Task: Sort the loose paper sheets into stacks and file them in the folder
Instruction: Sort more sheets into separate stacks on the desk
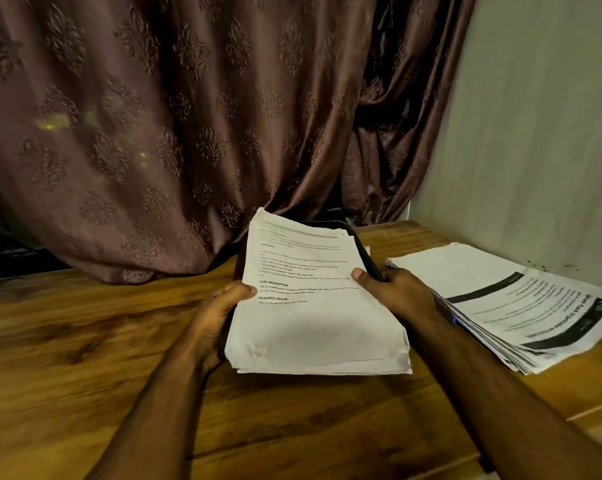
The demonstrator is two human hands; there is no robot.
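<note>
A thick stack of printed white sheets [313, 313] is held tilted above the wooden table [85, 341], its top page showing typed headings. Behind the stack a dark folder [365, 252] shows along the top and right edge. My left hand [220, 310] grips the stack's left edge, thumb on the top page. My right hand [393, 292] grips the right edge together with the folder's edge, thumb on the page. A second stack of printed sheets [507, 303] with black bands lies fanned on the table to the right.
A brown patterned curtain [188, 116] hangs behind the table and drapes onto its far edge. A pale wall [534, 133] borders the table's right side, close to the second stack.
</note>
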